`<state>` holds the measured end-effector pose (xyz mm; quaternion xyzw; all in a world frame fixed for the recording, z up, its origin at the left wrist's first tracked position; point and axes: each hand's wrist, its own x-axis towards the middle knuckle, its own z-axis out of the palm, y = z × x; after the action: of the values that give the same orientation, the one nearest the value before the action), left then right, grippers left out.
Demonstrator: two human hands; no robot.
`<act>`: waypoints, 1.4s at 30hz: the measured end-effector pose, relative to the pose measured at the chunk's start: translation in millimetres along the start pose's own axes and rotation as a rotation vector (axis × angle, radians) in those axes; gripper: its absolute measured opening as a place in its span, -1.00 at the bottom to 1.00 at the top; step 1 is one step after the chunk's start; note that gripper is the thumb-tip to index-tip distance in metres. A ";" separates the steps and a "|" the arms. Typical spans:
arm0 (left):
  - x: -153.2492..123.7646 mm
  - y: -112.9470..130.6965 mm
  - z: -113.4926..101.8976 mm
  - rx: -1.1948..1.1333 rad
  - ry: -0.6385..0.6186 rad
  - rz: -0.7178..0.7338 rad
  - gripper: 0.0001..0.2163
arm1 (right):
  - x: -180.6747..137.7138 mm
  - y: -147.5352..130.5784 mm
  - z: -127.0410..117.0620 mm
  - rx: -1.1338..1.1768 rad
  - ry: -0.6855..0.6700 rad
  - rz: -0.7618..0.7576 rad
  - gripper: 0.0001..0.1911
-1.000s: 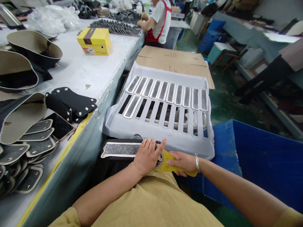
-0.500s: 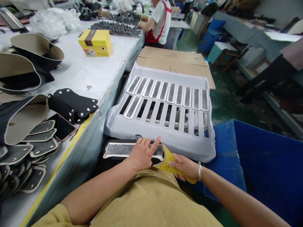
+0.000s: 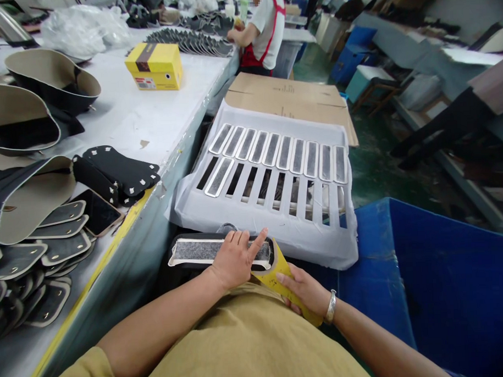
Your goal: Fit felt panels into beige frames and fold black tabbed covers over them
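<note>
My left hand (image 3: 234, 258) lies over a long grey felt-like strip with a whitish edge (image 3: 198, 250), its fingers stretched out and its index finger pointing toward the strip's right end. The strip rests on a dark, rounded-ended support (image 3: 183, 238), close in front of my body. My right hand (image 3: 307, 290) is closed around a curved yellow sheet (image 3: 275, 275). The sheet's upper end touches or nearly touches the support's right end; I cannot tell which. Beyond them, similar grey strips (image 3: 257, 148) lie in a row on a slotted white-covered rack (image 3: 186, 210).
On the left table (image 3: 121, 119) are a yellow box (image 3: 154, 66), dark boot-like uppers (image 3: 37, 193), black pieces (image 3: 119, 168), a phone (image 3: 96, 211) and stacked flaps (image 3: 67, 239). A blue bin (image 3: 392, 271) stands right; cardboard (image 3: 285, 91) lies behind the rack. A co-worker (image 3: 266, 34) is farther off.
The yellow sheet in my right hand has turned slightly steeper, and its curl shows more. My left hand stays on the strip. The view has shifted a little.
</note>
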<state>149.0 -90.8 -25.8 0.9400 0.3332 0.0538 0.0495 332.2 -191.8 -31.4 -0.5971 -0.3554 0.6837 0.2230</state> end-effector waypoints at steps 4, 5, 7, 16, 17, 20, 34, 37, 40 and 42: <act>-1.6 -1.6 1.6 -0.015 0.008 0.014 -0.26 | -0.3 0.2 4.9 0.032 0.051 0.042 -0.65; -1.8 -2.3 1.8 -0.019 0.012 0.019 -0.26 | -0.1 -0.9 4.3 0.035 0.046 0.047 -0.65; -2.1 -3.7 2.5 -0.022 0.019 0.028 -0.26 | 0.7 -4.3 0.5 0.019 0.016 0.054 -0.62; -1.8 -6.2 3.9 -0.027 0.021 0.045 -0.28 | 11.4 -24.4 -29.1 -0.154 -0.213 0.097 -0.58; -1.6 -6.3 3.9 -0.023 0.018 0.045 -0.28 | 12.8 -27.1 -31.3 -0.171 -0.245 0.100 -0.57; -1.5 -6.3 4.4 -0.015 0.012 0.040 -0.29 | 16.5 -35.4 -36.2 -0.238 -0.313 0.119 -0.57; -1.1 -5.1 4.1 -0.036 0.012 0.022 -0.29 | 21.3 -30.0 -34.2 -0.163 -0.320 0.092 -0.57; -0.5 -4.7 4.3 -0.042 0.017 0.027 -0.29 | 17.8 -21.9 -27.0 -0.094 -0.257 0.068 -0.59; -0.9 -4.7 5.4 -0.038 0.025 0.028 -0.29 | 15.4 -16.9 -20.9 -0.057 -0.205 0.075 -0.58; -1.8 -5.1 6.0 -0.027 0.028 0.033 -0.31 | 14.4 -14.3 -17.3 -0.049 -0.178 0.078 -0.57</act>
<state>145.2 -88.4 -32.5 0.9437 0.3177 0.0723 0.0565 344.7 -168.2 -30.7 -0.5527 -0.3669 0.7333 0.1490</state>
